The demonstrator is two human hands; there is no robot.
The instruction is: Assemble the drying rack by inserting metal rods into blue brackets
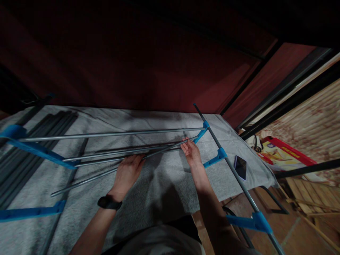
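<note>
No legible text anywhere. The red-and-yellow package at right carries printed lettering, but it's too small and blurred to read

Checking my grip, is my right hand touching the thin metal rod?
Touching. Head view shows the right hand pinching the thin metal rod near its end.

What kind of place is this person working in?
Likely a makeshift workbench in a home or storage room: a grey cloth is spread out, metal rods and blue connectors lie on it beside a phone, and wooden slats lie nearby.
</note>
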